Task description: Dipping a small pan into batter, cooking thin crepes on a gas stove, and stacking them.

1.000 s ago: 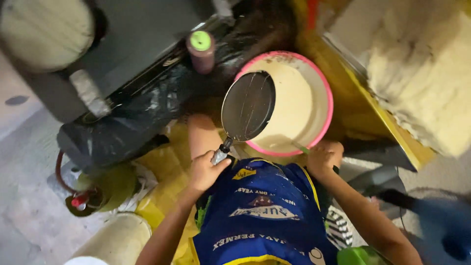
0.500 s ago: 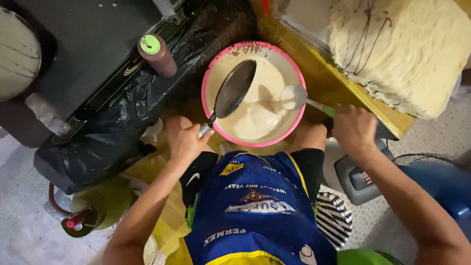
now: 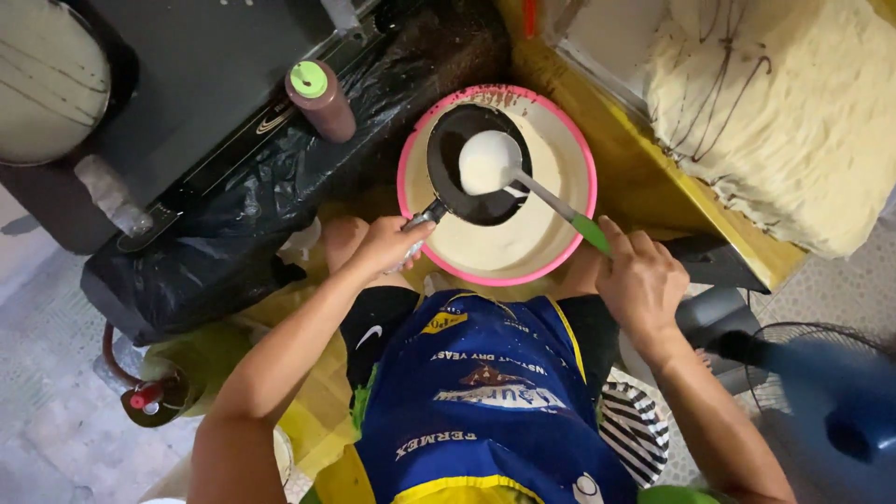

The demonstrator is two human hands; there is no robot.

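My left hand grips the metal handle of a small black pan, which I hold level over a pink-rimmed basin of pale batter. My right hand holds a ladle by its green-tipped handle. The ladle's bowl is full of white batter and sits just above the middle of the pan. I wear a blue and yellow apron and the basin stands right in front of my knees.
A brown squeeze bottle with a green cap stands on a black plastic-covered stove at left. A round griddle with pale batter is far left. A pile of thin crepes lies on the yellow table at right. A blue fan is lower right.
The pan has been turned from tilted on edge to level above the basin. My right hand has lifted the ladle out of the batter and brought it over the pan.
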